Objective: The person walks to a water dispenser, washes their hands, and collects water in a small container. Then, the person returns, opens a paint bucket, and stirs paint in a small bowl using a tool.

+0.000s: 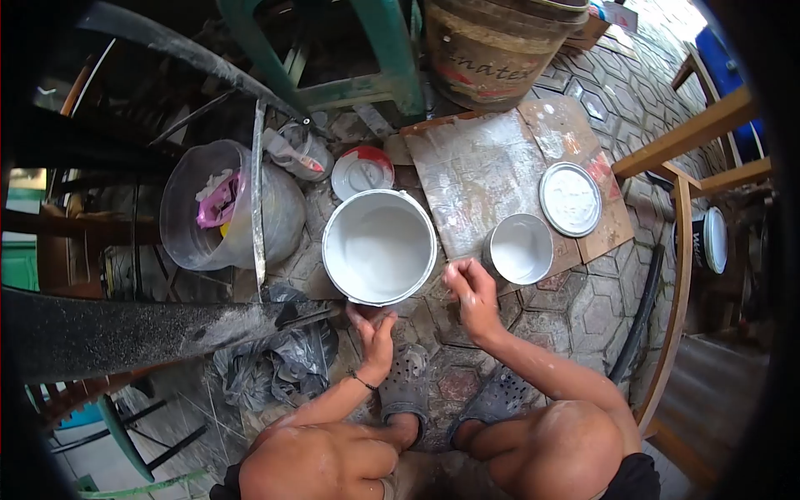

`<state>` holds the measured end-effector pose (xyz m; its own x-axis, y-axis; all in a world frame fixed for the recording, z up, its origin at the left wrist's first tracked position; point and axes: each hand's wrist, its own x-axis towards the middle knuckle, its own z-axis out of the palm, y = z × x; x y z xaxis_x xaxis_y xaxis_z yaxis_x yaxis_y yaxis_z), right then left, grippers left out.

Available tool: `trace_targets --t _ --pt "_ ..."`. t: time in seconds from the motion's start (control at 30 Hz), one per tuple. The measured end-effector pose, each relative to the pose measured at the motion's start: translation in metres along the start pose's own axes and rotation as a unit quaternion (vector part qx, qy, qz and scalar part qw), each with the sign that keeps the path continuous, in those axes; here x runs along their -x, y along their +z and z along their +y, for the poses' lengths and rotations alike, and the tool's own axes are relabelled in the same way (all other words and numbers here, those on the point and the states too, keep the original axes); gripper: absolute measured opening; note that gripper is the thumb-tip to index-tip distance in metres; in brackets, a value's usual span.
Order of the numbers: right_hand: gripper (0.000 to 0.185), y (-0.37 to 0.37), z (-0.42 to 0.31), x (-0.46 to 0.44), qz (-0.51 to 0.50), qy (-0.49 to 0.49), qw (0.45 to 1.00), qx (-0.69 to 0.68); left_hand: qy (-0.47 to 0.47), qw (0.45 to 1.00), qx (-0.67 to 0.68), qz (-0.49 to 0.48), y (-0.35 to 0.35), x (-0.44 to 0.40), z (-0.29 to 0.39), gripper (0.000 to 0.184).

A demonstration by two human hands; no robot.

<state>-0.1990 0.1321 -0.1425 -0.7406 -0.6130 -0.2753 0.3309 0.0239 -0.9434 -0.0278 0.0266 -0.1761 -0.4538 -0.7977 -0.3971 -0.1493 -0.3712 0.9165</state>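
Observation:
A large white bucket (pixel 379 247) with pale contents stands in front of me. My left hand (pixel 372 333) is at its near lower side, fingers curled against the bucket. To the right, my right hand (pixel 472 292) is raised between the bucket and a smaller can (pixel 521 249) of white material. Its fingers are bent together and carry white smears; whatever they may hold is too small to make out. A round white-smeared lid (pixel 571 199) lies on the stained cardboard (pixel 475 179), just beyond the small can.
Behind the bucket are a red-and-white lid (pixel 362 172) and a brush (pixel 292 153) on a container. At left stands a clear tub (pixel 204 208), with a black plastic bag (pixel 283 358) nearer me. A brown bucket (pixel 500 58), green stool (pixel 358 87) and wooden frame (pixel 679 292) surround the area.

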Motion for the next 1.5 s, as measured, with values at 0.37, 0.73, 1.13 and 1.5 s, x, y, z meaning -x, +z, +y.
trace_targets --t 0.37,0.73,1.13,1.5 --pt "0.075 0.024 0.077 -0.127 -0.098 -0.163 0.982 -0.007 0.059 0.978 0.176 0.091 -0.01 -0.035 -0.048 0.055" --pt "0.058 0.037 0.074 -0.132 -0.156 -0.089 0.97 -0.165 -0.053 0.965 0.231 0.114 0.005 -0.059 -0.039 0.057" --pt "0.056 0.031 0.057 -0.048 -0.074 -0.108 0.976 -0.177 -0.074 0.984 0.15 0.06 -0.014 0.007 -0.007 0.058" --pt "0.074 -0.012 0.029 0.097 0.04 -0.044 0.964 -0.26 -0.084 0.972 0.066 -0.211 -0.05 0.063 0.01 0.07"
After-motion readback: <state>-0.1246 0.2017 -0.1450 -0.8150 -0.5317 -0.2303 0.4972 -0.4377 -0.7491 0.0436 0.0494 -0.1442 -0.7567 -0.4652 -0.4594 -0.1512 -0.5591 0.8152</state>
